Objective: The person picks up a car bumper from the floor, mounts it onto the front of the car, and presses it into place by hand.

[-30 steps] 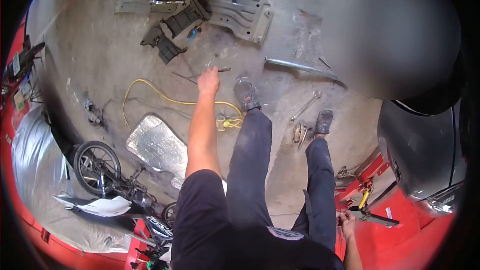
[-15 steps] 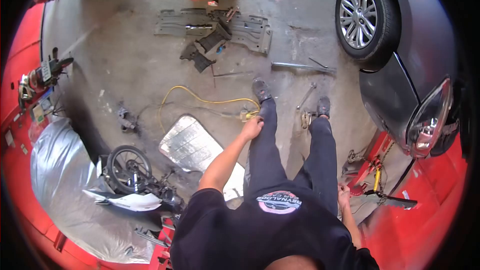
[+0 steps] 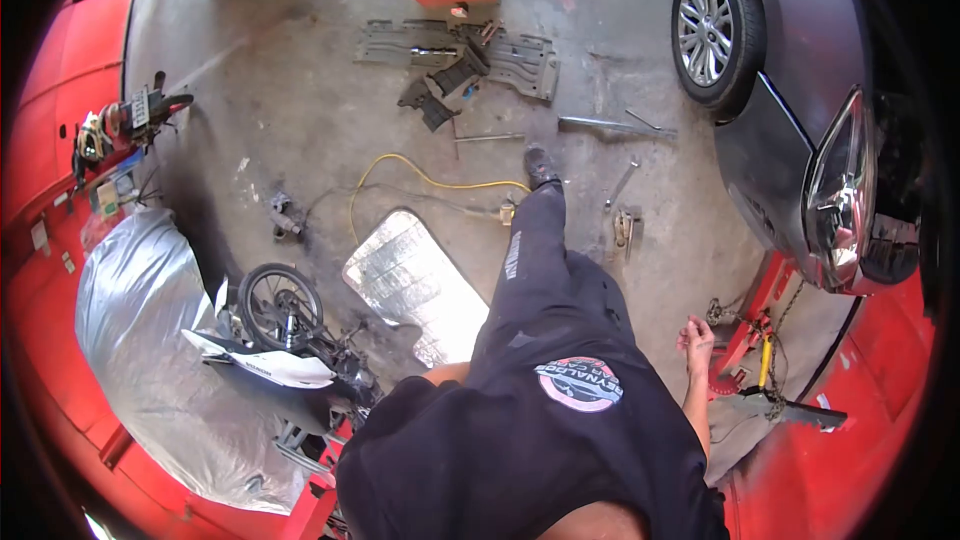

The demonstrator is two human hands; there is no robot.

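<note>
My right hand (image 3: 695, 342) hangs at my right side, in front of the red lift arm (image 3: 750, 325). Its fingers are loosely curled and apart, and I see nothing in them. Of my left arm only a bit of skin (image 3: 447, 373) shows beside the dark shirt; the hand itself is hidden. A silver reflective sheet (image 3: 415, 280) lies on the floor by my left side. Ahead of my shoe (image 3: 541, 168) are a wrench (image 3: 622, 184) and a small metal tool (image 3: 625, 228) I cannot name. A yellow cable (image 3: 420, 175) curves across the floor.
A dark car (image 3: 785, 140) stands at the right, its wheel (image 3: 708, 30) turned outward. Removed underbody panels (image 3: 530, 62) and a long metal bar (image 3: 610, 127) lie ahead. On the left are a partly dismantled motorcycle (image 3: 285, 325) and a silver cover (image 3: 150, 340).
My left hand has gone from beside my left thigh out of sight. My right hand has swung up and outward. My body has turned, and only one shoe now shows.
</note>
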